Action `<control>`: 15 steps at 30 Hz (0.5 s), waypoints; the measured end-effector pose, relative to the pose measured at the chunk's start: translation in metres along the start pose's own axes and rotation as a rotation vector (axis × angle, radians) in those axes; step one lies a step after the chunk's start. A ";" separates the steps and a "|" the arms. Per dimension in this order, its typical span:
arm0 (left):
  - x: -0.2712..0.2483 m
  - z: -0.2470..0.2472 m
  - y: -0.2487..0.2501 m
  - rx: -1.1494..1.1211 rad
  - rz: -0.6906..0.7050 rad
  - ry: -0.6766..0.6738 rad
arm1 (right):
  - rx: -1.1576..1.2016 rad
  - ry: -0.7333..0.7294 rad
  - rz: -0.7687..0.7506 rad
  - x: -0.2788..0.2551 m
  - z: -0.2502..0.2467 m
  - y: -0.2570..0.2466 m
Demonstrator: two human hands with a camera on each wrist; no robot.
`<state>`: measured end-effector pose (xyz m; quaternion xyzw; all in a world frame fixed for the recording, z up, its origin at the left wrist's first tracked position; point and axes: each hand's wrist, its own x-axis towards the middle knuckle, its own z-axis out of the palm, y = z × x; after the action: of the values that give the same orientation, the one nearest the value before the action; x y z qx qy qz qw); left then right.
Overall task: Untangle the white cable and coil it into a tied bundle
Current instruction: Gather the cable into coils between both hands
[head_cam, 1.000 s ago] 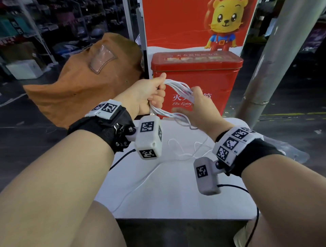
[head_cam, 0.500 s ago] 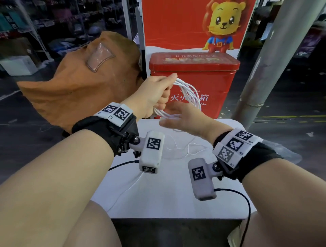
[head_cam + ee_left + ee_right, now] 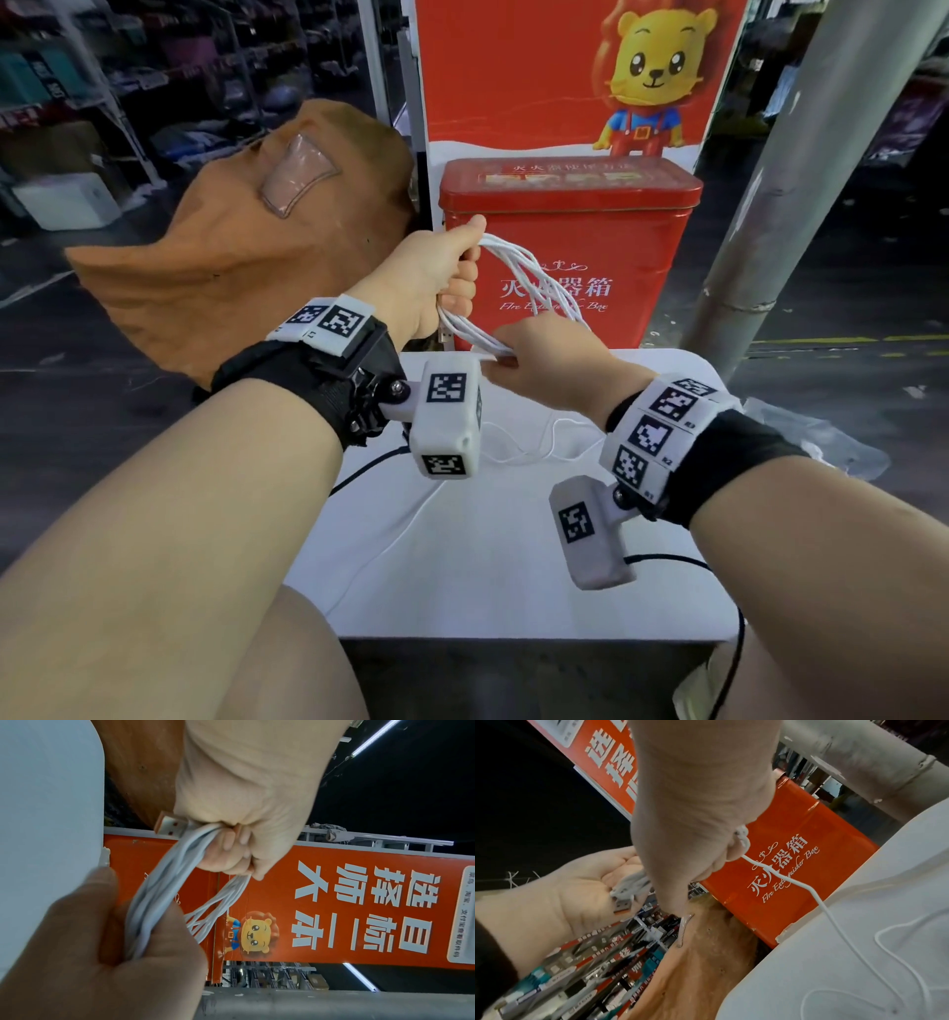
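Note:
A white cable (image 3: 529, 280) is wound into several loops and held up above the white table (image 3: 513, 575). My left hand (image 3: 464, 288) grips the top of the coil in a fist. A USB plug (image 3: 169, 825) sticks out beside that fist (image 3: 239, 850). My right hand (image 3: 500, 354) pinches the lower side of the loops between thumb and fingers (image 3: 107, 882). From my right hand (image 3: 706, 845) a loose tail of cable (image 3: 808, 888) drops to the table and lies there in slack curves (image 3: 518, 447).
A red fire extinguisher box (image 3: 570, 205) stands just behind the table, with a red lion banner (image 3: 513, 77) above it. A brown fabric bag (image 3: 241, 267) sits at the left. A grey pillar (image 3: 801, 195) rises at the right. Crumpled clear plastic (image 3: 832, 447) lies by the table's right edge.
My right hand has slid left and down along the coil, from its right side to its lower edge. The left hand keeps its grip and has barely moved.

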<state>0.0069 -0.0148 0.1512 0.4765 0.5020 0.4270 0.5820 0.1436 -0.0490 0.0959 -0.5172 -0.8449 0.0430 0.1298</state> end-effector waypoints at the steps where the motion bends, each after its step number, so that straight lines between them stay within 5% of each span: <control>1: 0.000 0.000 0.000 0.001 -0.004 0.000 | -0.021 0.043 -0.012 0.001 0.001 0.001; 6: -0.001 -0.002 0.003 0.041 0.054 -0.031 | -0.001 0.193 -0.082 0.001 0.009 0.009; 10: 0.000 -0.010 0.003 0.113 0.119 0.007 | 0.277 0.325 -0.131 0.000 0.016 0.015; 13: -0.002 -0.014 0.003 0.160 0.112 -0.020 | 0.227 0.662 0.015 0.006 0.016 0.024; 15: -0.006 -0.013 0.002 0.207 0.119 -0.096 | 0.311 0.712 0.198 0.008 0.010 0.024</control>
<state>-0.0071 -0.0182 0.1533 0.5829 0.4856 0.3835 0.5266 0.1586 -0.0299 0.0826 -0.5528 -0.6765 0.0008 0.4865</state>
